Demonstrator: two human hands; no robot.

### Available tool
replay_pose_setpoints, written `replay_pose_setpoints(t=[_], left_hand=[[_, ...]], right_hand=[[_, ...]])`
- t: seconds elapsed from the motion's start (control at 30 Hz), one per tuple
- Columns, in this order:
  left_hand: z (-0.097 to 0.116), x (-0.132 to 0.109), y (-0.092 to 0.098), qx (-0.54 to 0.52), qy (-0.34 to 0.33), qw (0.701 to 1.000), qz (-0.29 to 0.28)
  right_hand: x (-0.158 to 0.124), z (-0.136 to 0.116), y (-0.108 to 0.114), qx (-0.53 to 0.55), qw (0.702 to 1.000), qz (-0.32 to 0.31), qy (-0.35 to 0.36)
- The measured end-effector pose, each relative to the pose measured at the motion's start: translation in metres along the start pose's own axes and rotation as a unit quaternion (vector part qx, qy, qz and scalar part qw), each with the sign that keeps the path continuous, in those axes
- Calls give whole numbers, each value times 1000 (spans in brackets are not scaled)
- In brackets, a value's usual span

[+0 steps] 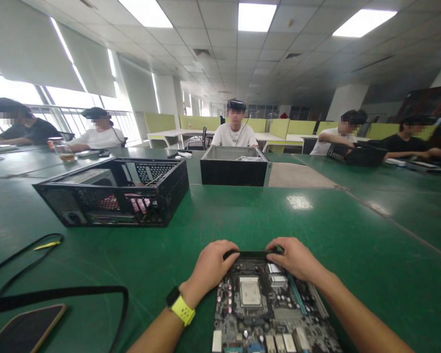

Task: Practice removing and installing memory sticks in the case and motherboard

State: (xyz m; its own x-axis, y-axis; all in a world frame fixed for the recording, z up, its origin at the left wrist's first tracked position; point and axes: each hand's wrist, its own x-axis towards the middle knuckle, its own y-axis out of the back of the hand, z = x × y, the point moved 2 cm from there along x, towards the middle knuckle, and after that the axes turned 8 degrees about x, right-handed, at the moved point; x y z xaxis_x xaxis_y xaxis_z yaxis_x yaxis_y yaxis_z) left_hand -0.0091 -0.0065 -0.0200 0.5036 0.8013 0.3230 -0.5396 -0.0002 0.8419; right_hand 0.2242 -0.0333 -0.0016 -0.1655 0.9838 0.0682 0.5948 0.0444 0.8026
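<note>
In front of me on the green table lies a motherboard (275,314), with a pale square processor (250,291) showing in its socket. Along its far edge runs a thin dark strip (255,255), whose exact kind I cannot make out. My left hand (216,262) pinches the left end of this strip between thumb and fingers. At the right end, my right hand (294,257) grips it the same way, close to the teal memory slot (297,294). A watch with a yellow band (183,310) is on my left wrist.
An open black computer case (113,193) stands at the left, and another case (235,169) is straight ahead. A phone (27,328) and black cables (58,292) lie at the near left. Several people sit around the table; one at the right leans over a case (367,154).
</note>
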Motion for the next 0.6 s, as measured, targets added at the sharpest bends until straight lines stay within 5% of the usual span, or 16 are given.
replay_pose_setpoints(t=[0.6], left_hand=[[-2,-1,5,28,9,999,-29]], right_hand=[[0,-3,-8,28,998,29,57]])
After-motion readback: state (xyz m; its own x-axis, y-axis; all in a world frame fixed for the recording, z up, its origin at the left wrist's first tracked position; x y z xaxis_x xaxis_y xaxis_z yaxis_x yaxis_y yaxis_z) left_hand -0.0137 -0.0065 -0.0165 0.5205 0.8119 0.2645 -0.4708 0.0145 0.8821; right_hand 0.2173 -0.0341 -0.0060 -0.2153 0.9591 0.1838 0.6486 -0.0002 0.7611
